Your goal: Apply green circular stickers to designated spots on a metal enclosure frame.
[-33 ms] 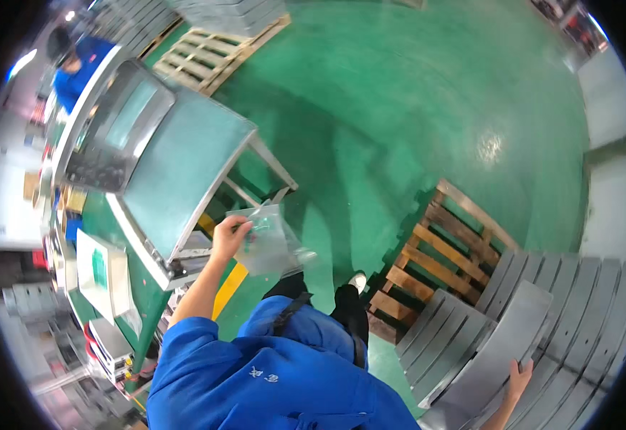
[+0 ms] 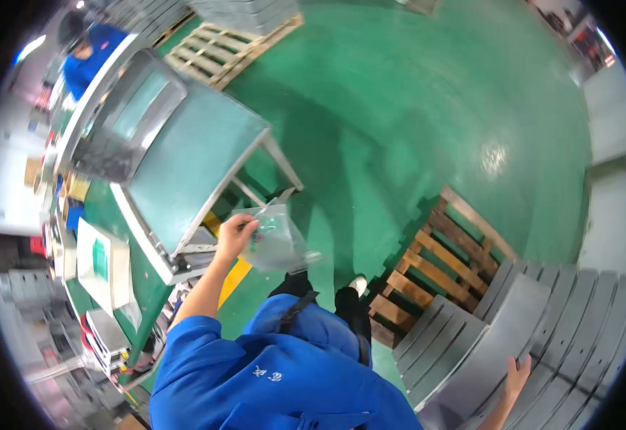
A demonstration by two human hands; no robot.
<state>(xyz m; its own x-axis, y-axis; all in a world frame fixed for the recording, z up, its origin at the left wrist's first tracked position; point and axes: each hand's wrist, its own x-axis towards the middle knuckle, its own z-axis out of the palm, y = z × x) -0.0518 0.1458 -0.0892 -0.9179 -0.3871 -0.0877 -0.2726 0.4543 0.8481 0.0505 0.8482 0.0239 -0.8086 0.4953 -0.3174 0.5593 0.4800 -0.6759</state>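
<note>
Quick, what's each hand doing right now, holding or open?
Left hand: closed, pinching a clear plastic bag.
Right hand: open, fingers apart, beside a grey panel; whether it touches can't be told.

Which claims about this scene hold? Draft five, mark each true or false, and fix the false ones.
1. The left hand holds a clear bag. True.
2. The right hand grips a second bag. False: the right hand is open by the gray panels.
3. The pallet near the panels is wooden. True.
4. The floor is red. False: it is green.
5. A co-worker in blue is at upper left. True.
</note>
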